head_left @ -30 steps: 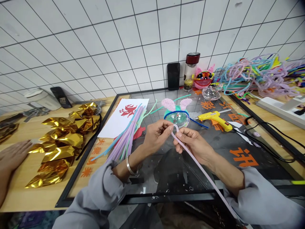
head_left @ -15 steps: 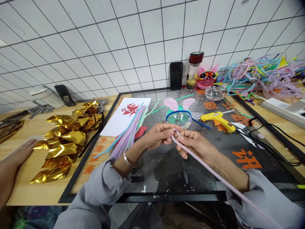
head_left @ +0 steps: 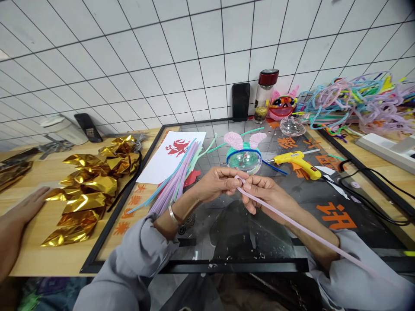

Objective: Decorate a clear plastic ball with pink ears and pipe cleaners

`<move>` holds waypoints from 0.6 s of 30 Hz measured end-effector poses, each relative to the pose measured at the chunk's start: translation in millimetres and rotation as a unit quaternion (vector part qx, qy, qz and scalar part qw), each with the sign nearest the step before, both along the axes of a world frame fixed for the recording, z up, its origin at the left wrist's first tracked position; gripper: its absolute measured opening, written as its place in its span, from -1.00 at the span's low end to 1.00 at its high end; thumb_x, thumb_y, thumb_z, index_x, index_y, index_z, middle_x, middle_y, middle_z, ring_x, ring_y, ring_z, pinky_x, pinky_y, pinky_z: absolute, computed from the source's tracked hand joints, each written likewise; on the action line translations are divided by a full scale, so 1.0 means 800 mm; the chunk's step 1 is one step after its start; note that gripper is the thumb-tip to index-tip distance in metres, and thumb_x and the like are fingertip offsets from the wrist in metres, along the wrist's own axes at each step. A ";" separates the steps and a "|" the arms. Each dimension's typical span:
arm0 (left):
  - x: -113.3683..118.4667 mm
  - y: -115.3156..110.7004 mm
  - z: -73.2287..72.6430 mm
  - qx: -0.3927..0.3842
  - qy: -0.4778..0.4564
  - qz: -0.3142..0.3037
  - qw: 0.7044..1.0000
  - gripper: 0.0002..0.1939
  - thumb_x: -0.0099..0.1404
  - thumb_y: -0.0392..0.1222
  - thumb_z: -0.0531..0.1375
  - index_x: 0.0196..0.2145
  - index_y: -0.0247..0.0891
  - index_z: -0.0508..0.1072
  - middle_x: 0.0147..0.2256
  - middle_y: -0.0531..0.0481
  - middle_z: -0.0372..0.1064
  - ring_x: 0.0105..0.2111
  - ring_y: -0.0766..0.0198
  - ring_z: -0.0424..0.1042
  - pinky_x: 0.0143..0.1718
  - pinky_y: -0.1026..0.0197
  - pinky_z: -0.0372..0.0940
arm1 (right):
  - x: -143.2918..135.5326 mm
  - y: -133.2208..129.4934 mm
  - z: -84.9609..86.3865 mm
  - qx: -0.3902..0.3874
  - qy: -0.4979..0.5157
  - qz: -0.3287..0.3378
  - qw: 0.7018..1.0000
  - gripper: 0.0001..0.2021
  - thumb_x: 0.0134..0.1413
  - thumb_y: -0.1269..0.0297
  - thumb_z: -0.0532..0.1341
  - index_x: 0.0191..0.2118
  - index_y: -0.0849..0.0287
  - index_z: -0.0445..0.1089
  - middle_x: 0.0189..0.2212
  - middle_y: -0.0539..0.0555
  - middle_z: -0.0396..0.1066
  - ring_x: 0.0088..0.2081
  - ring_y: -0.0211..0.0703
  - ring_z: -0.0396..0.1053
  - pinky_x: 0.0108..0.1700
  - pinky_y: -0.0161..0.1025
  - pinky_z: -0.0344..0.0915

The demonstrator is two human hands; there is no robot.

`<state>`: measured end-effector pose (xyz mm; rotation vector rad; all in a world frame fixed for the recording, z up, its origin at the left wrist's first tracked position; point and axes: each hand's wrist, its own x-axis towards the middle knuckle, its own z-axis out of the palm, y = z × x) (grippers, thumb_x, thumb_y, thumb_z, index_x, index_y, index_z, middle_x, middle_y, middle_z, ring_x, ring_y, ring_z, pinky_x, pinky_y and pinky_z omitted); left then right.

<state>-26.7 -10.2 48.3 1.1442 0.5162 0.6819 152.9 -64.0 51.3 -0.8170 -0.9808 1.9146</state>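
Two hands, one pale pink fuzzy stem (head_left: 292, 219), and it's all fingertip work. The left hand (head_left: 220, 183) has the bent end pinched between thumb and forefinger. The right hand (head_left: 269, 194) presses thumb and fingers together on the stem just beside that, so the little bend sits right between both sets of fingertips. The long end slants away over the right gray sleeve (head_left: 363, 289). Just past the fingers there's a clear dome with pink ears (head_left: 243, 160), yellow glue gun (head_left: 296, 162) to its right.
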 end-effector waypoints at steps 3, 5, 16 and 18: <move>0.001 -0.001 0.002 0.005 -0.005 0.008 1.000 -0.64 -0.01 -0.02 0.50 -0.31 -0.30 0.64 -0.54 0.05 0.37 -0.62 0.51 0.16 -0.57 0.35 0.04 | 0.000 0.000 -0.002 0.004 0.000 -0.006 1.000 -0.65 -0.11 0.06 0.48 -0.47 0.23 0.42 -0.60 -0.06 0.47 -0.67 -0.39 0.35 -0.61 -0.43 0.31; 0.002 -0.002 0.003 0.006 -0.007 0.009 1.000 -0.63 -0.01 -0.01 0.50 -0.33 -0.33 0.64 -0.54 0.05 0.37 -0.61 0.52 0.17 -0.56 0.35 0.05 | 0.001 0.000 -0.005 0.005 0.002 -0.008 1.000 -0.65 -0.11 0.06 0.48 -0.47 0.23 0.43 -0.60 -0.06 0.47 -0.67 -0.39 0.35 -0.60 -0.44 0.32; 0.001 0.000 -0.002 -0.006 -0.004 0.034 0.999 -0.65 -0.02 -0.03 0.51 -0.35 -0.33 0.63 -0.57 0.07 0.36 -0.62 0.51 0.21 -0.57 0.37 0.05 | 0.002 -0.001 -0.007 0.006 0.019 -0.005 1.000 -0.69 -0.06 0.10 0.46 -0.45 0.23 0.43 -0.57 -0.05 0.49 -0.64 -0.39 0.38 -0.57 -0.44 0.33; 0.001 -0.001 -0.001 -0.008 -0.006 0.038 0.999 -0.65 -0.02 -0.03 0.51 -0.36 -0.33 0.63 -0.57 0.08 0.35 -0.62 0.51 0.21 -0.58 0.37 0.04 | 0.002 -0.001 -0.006 0.004 0.023 -0.006 1.000 -0.68 -0.05 0.09 0.45 -0.46 0.23 0.43 -0.57 -0.04 0.48 -0.64 -0.39 0.38 -0.57 -0.44 0.33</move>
